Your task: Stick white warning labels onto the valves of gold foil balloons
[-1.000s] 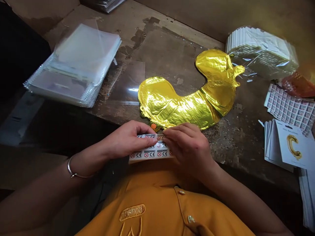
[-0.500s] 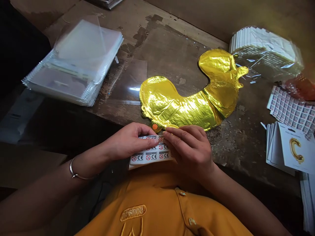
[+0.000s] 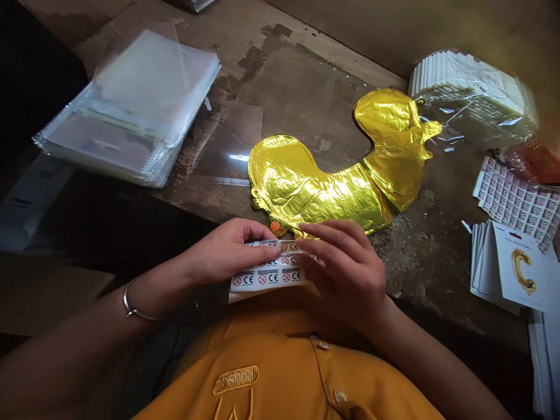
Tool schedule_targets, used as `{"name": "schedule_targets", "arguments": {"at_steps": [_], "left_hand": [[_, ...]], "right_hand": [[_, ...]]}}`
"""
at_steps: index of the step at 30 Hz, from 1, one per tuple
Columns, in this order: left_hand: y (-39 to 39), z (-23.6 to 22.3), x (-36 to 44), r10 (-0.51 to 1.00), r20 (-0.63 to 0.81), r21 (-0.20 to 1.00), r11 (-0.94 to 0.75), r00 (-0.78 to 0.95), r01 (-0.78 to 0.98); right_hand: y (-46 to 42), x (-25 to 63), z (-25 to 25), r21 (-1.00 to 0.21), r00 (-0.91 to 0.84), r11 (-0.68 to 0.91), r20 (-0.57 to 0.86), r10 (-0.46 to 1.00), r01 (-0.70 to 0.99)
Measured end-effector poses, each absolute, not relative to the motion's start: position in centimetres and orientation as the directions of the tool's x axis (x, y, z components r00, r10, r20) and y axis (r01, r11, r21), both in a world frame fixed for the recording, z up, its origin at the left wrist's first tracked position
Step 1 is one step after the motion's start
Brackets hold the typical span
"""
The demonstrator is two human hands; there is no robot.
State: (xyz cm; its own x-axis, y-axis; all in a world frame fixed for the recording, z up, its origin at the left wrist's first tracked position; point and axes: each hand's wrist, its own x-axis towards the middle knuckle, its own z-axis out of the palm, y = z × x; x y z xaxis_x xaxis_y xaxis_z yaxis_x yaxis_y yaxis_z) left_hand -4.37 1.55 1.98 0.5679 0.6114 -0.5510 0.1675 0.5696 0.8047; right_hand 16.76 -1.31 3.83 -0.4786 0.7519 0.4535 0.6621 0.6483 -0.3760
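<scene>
My left hand (image 3: 231, 252) grips the left part of a white sheet of warning stickers (image 3: 266, 279), printed with red prohibition signs and CE marks. My right hand (image 3: 343, 271) lies over the sheet's right end with its fingers spread, and whether it pinches the sheet is hidden. Its fingertips are at the lower edge of a flat gold foil balloon (image 3: 332, 189), which lies on the table just beyond my hands. A small round orange sticker (image 3: 275, 226) sits on the balloon's lower left edge, next to my left fingers.
A stack of transparent plastic bags (image 3: 131, 111) lies at left on the worn wooden table (image 3: 306, 76). At right are a wrapped bundle of white cards (image 3: 472, 99), a printed label sheet (image 3: 518, 204) and a stack of cards (image 3: 520, 268) showing a gold letter.
My right fingers have lifted and spread from the sheet's top edge, showing more of its right end. The view has shifted slightly.
</scene>
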Motion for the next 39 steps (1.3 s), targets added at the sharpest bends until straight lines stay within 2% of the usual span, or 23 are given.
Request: {"name": "schedule_targets", "arguments": {"at_steps": [4,8,11,13,19,23,26,28,29,31,33,35,39], "left_hand": [[1.5,2.0,-4.3,0.607,-0.557,0.8,0.576,0.566,0.17],[1.5,1.9,-4.2,0.599,-0.562,0.778,0.617,0.57,0.118],[1.6,1.8,-4.2,0.59,-0.567,0.76,0.644,0.575,0.088],[1.6,1.8,-4.2,0.591,-0.567,0.759,0.645,0.574,0.087],[1.5,1.7,-4.2,0.609,-0.568,0.791,0.589,0.554,0.163],[1.6,1.5,-4.3,0.627,-0.543,0.826,0.517,0.559,0.223],[1.6,1.8,-4.7,0.69,-0.453,0.891,0.328,0.565,0.314],[1.5,2.4,-5.1,0.761,-0.321,0.909,0.08,0.564,0.409],[1.4,2.6,-5.3,0.795,-0.22,0.882,-0.086,0.565,0.464],[1.2,3.0,-5.5,0.81,0.039,0.712,-0.433,0.585,0.553],[1.1,2.9,-5.5,0.727,0.241,0.469,-0.668,0.643,0.578],[1.2,2.2,-5.4,0.634,0.302,0.326,-0.77,0.712,0.548],[1.7,0.6,-5.1,0.57,0.259,0.323,-0.812,0.78,0.486]], "right_hand": [[-1.2,16.8,3.8,-0.294,-0.493,0.623,0.411,0.767,0.725],[-1.6,17.3,3.2,-0.153,-0.599,0.712,0.436,0.671,0.686],[-1.8,17.5,2.9,-0.121,-0.65,0.757,0.437,0.622,0.642],[-1.7,17.4,3.0,-0.163,-0.641,0.757,0.438,0.631,0.633],[-0.8,16.4,3.5,-0.466,-0.472,0.59,0.354,0.807,0.659],[-0.6,15.9,3.8,-0.534,-0.477,0.544,0.273,0.835,0.647],[-0.8,15.8,4.7,-0.546,-0.488,0.538,0.25,0.836,0.642],[-0.6,16.1,5.6,-0.575,-0.442,0.5,0.251,0.861,0.648],[-0.3,16.3,5.9,-0.607,-0.375,0.45,0.255,0.891,0.655],[0.6,16.8,6.1,-0.703,-0.173,0.306,0.256,0.951,0.642],[1.8,17.0,5.6,-0.806,-0.01,0.165,0.194,0.981,0.569],[2.7,16.8,4.4,-0.851,0.007,0.082,0.101,0.995,0.519],[3.4,15.6,2.2,-0.769,-0.068,0.067,0.031,0.997,0.636]]}}
